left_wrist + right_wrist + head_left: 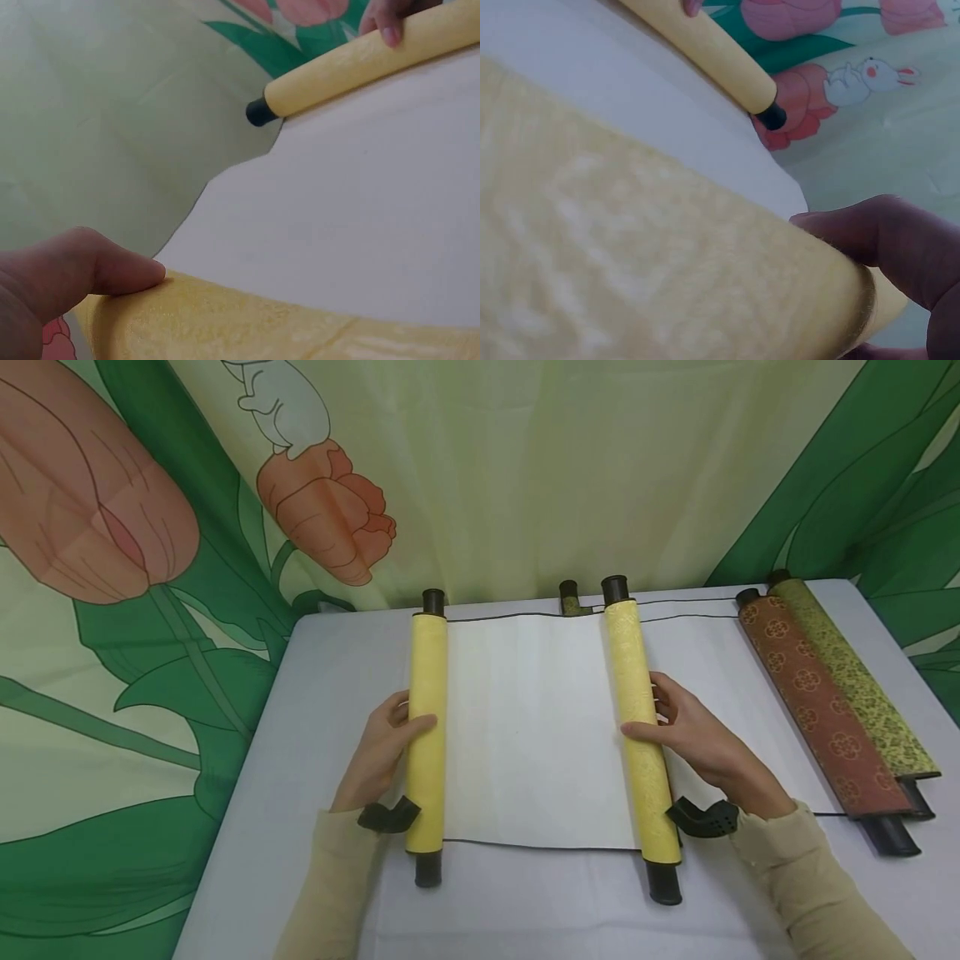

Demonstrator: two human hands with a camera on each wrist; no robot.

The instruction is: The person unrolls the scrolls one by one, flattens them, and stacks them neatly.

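A yellow scroll lies partly unrolled, its white sheet (536, 735) stretched between a left roll (428, 668) and a right roll (628, 652), each with black end knobs. My left hand (375, 750) grips the left roll from its outer side, thumb on top. Around the right roll, my right hand (708, 739) holds on from the right, with the thumb across its top. In the left wrist view, the thumb (124, 271) presses the yellow backing near the sheet. The right wrist view shows the other thumb (847, 225) on its roll; the fingers beneath are mostly hidden.
On the right lie a red-brown patterned roll (817, 693) and a green-gold patterned roll (862, 681), side by side. White sheet with dark edges extends from them leftward under the yellow scroll. A small black-knobbed end (569, 597) shows at the back edge. A printed curtain (562, 468) hangs behind the white-covered table (300, 693).
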